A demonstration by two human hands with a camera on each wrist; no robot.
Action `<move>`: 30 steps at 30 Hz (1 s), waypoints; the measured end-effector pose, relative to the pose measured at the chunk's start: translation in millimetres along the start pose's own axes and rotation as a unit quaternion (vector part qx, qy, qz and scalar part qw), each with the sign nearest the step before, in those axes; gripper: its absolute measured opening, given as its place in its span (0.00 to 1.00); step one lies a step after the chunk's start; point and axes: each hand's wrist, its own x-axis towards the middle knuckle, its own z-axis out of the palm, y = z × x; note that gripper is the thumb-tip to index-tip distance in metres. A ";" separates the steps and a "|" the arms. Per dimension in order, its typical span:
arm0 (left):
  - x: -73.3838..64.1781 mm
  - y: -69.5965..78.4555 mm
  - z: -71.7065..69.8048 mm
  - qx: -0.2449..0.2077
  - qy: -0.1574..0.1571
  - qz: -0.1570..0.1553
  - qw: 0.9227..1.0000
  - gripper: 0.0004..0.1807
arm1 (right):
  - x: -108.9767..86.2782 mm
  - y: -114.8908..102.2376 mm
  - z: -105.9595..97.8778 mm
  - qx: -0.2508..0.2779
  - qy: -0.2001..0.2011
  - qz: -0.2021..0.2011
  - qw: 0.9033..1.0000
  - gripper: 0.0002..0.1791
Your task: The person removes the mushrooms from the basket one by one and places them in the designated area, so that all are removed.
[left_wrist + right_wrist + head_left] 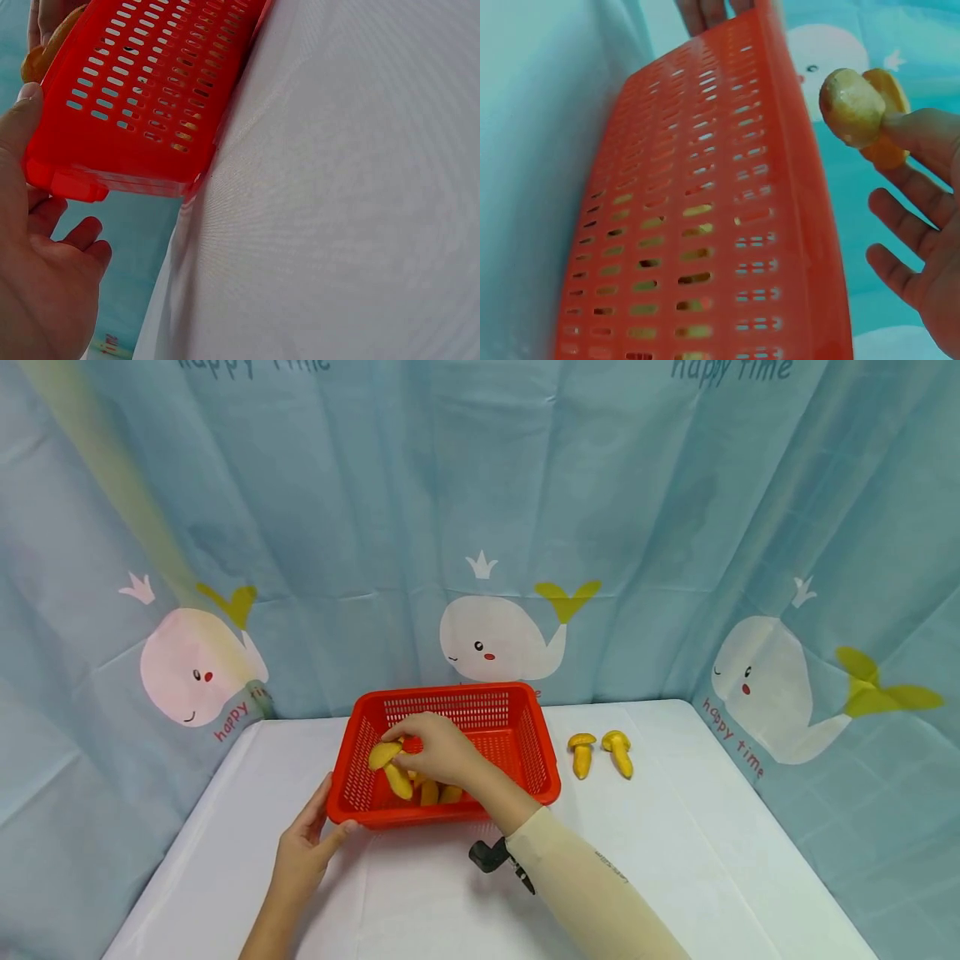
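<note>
A red plastic basket [442, 817] with slotted walls sits near the back of the white table. My left hand [302, 852] grips its near left corner, the thumb over the rim and the fingers round the outside, as the left wrist view also shows. Above the left part of the basket, my right hand [444, 753] pinches a yellow toy mushroom [853, 107] between thumb and fingers. Several similar mushrooms [429, 792] lie inside along the near wall, partly hidden by the right hand. Through the slots in the right wrist view they appear as yellow patches.
Two more yellow mushrooms, one upright-looking [582, 755] and one slanted [619, 754], lie on the table [675, 843] to the basket's right. A blue curtain [360, 552] with whale prints encloses the back and sides. A black wrist device [489, 855] hangs by the right sleeve.
</note>
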 end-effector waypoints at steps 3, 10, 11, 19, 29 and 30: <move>0.3 0.5 0.6 0.003 0.000 -0.002 1.000 0.44 | -6.8 3.2 -6.4 0.007 0.018 0.001 1.000 0.15; -0.5 -0.5 1.7 0.008 0.003 -0.009 1.000 0.44 | -24.5 10.9 -20.1 0.038 0.052 -0.015 0.998 0.15; -0.7 -0.8 1.6 0.008 0.002 -0.011 1.000 0.44 | -27.0 12.0 -21.8 0.041 0.057 -0.015 0.997 0.15; -1.8 -1.3 0.8 0.014 0.005 -0.011 1.000 0.44 | -45.9 20.1 -30.4 0.050 0.095 -0.017 0.994 0.16; -1.1 -1.6 -0.5 -0.008 -0.002 0.020 1.000 0.45 | -70.0 23.6 -40.8 0.068 0.131 -0.008 0.989 0.16; -0.9 -2.1 -0.7 -0.010 -0.002 0.023 1.000 0.45 | -72.6 24.8 -42.4 0.065 0.137 -0.007 0.988 0.16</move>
